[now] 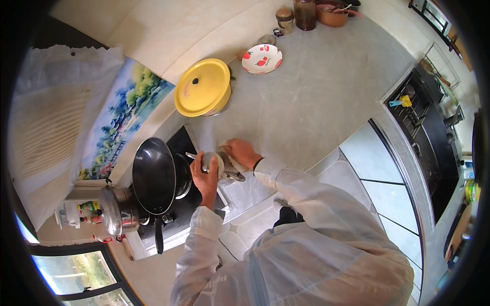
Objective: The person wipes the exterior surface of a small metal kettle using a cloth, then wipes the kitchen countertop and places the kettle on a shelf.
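Observation:
My left hand [204,178] grips a small metal kettle [224,168] near its rounded top, fingers spread over it. A short spout-like part points left, and a shiny handle-like part sticks out low on the right. My right hand [243,151] is closed on a pale cloth [236,163], which lies against the kettle's right side. Fingers and cloth hide much of the kettle. Both hands are over the counter edge beside the black cooktop [183,141].
A black frying pan [154,176] and a lidded steel pot [116,212] stand left on the cooktop. Beyond my hands are a yellow-lidded container [204,88] and a strawberry-patterned plate [262,59] on the grey counter [306,95]. A second black stove [425,126] is at right.

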Available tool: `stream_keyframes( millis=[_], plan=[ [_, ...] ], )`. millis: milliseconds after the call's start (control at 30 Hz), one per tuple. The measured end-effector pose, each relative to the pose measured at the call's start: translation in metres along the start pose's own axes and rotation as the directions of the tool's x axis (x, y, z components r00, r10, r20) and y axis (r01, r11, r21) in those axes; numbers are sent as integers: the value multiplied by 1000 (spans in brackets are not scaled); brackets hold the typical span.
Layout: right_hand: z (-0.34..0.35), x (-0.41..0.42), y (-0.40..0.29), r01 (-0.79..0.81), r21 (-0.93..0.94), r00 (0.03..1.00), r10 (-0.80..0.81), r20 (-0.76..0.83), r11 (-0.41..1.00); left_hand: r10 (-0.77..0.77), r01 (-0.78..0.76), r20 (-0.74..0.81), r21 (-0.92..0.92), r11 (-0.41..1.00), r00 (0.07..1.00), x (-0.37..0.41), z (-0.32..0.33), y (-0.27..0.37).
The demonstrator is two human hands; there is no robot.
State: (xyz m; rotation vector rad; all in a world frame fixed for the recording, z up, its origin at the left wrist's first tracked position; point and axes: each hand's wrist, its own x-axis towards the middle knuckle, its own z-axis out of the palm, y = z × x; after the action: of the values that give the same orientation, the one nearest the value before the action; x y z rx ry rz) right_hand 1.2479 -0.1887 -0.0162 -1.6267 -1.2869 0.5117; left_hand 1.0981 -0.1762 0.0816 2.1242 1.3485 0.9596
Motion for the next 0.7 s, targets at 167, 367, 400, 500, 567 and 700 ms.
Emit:
stream_keyframes(
  millis=[167,367,400,500,567,700],
  plan=[
    [-30,-16,11,-48,30,990,43,136,998,-73,79,-104,61,995,992,-1,7,-2],
    [-62,-23,-22,-186,638,893,-143,427,748,-72,77,-87,62,995,994,-1,7,-3],
    [-51,-25,-3,-146,419,836,-115,537,896,-69,74,-80,57,996,994,1,9,2],
    [-33,-35,1,-41,502,888,-199,415,864,-47,52,-73,68,996,996,3,7,1],
    [-41,-28,-3,62,337,863,-220,455,939,-41,45,-65,66,997,997,2,4,-2],
    [-65,-13,5,212,-42,843,-161,514,976,-18,20,-51,43,999,999,2,3,-6]
  ],
)
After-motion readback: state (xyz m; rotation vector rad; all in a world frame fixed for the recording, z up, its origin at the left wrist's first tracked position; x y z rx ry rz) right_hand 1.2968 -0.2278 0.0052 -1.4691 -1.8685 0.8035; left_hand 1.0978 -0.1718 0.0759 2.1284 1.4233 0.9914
